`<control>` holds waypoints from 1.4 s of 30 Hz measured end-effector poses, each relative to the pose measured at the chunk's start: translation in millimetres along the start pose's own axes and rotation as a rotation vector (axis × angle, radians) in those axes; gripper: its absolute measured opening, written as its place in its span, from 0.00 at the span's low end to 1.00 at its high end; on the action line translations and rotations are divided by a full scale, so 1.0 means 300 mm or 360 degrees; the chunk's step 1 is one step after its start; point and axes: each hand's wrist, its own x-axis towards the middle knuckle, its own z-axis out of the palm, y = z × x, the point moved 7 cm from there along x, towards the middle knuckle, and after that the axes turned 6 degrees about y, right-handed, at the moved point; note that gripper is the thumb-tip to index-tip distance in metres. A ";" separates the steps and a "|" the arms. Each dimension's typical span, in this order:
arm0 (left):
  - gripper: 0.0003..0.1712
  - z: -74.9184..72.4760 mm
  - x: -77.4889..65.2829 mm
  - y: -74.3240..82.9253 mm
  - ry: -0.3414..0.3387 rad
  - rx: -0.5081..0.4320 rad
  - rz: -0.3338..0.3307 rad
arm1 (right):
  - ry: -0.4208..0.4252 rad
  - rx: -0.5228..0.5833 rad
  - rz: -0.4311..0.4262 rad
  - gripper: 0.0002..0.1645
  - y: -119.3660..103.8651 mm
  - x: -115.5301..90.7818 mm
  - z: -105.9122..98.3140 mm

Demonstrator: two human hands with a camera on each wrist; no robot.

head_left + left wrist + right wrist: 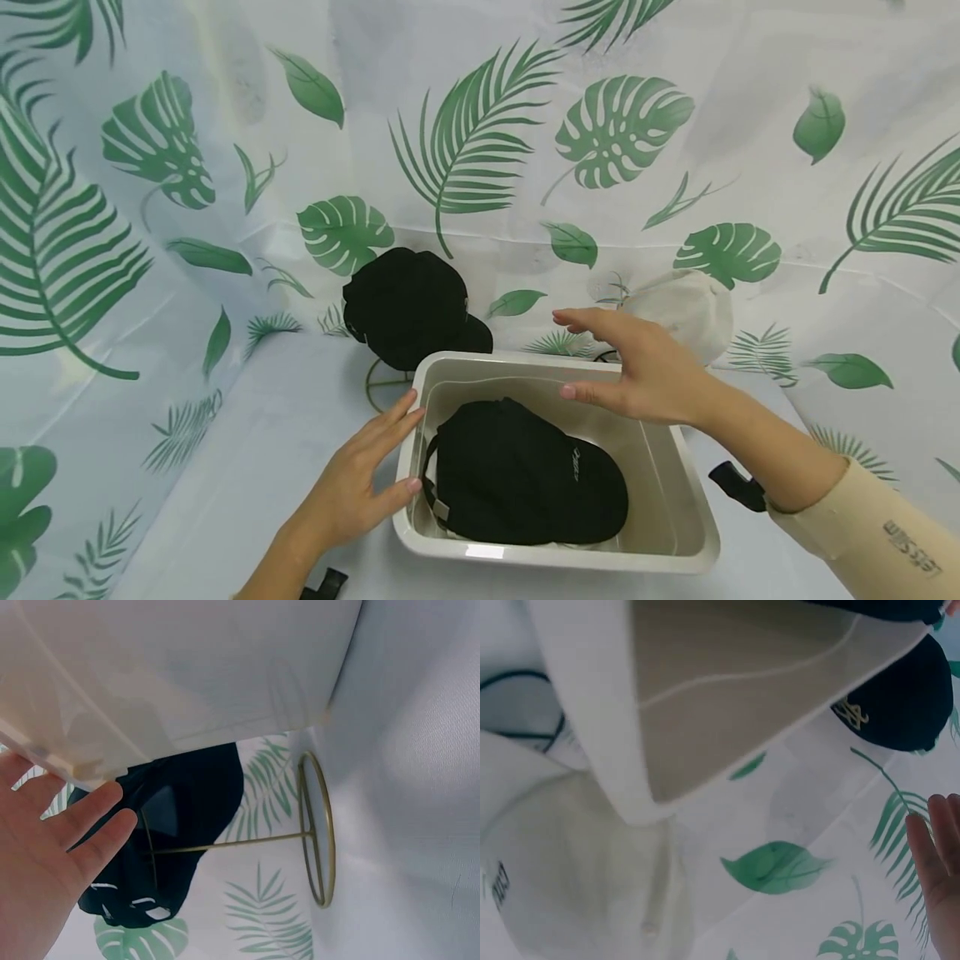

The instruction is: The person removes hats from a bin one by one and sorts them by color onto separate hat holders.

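A beige plastic bin (570,557) stands on the table with a black baseball cap (517,479) lying inside, its brim toward the right and small pale lettering on it. My left hand (360,479) is at the bin's left rim, fingers extended; in the left wrist view its fingertips (105,799) are by the bin's edge. Over the back right part of the bin hovers my right hand (645,367), fingers straight, thumb apart, holding nothing. Some pale material shows beneath the cap, too covered to identify.
Behind the bin, a second black cap (408,308) hangs on a gold wire stand (319,832). A white cap (690,312) is at the back right, partly behind my right hand. A leaf-printed sheet (480,150) covers the walls. One black object (738,486) shows beside the right forearm.
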 end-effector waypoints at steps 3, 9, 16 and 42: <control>0.44 0.001 0.000 0.003 0.0001 0.0001 0.0001 | -0.0040 0.0056 0.0033 0.49 0.014 -0.038 0.029; 0.44 0.003 0.002 0.006 -0.0005 -0.0005 0.0000 | -0.0059 0.0175 0.0062 0.50 0.026 -0.099 0.078; 0.44 -0.002 0.003 0.003 -0.0004 0.0000 -0.0005 | -0.0094 0.0413 0.0035 0.48 0.031 -0.130 0.147; 0.43 -0.002 0.000 -0.003 -0.0007 -0.0010 -0.0012 | -0.0097 0.0558 0.0081 0.39 0.058 -0.206 0.314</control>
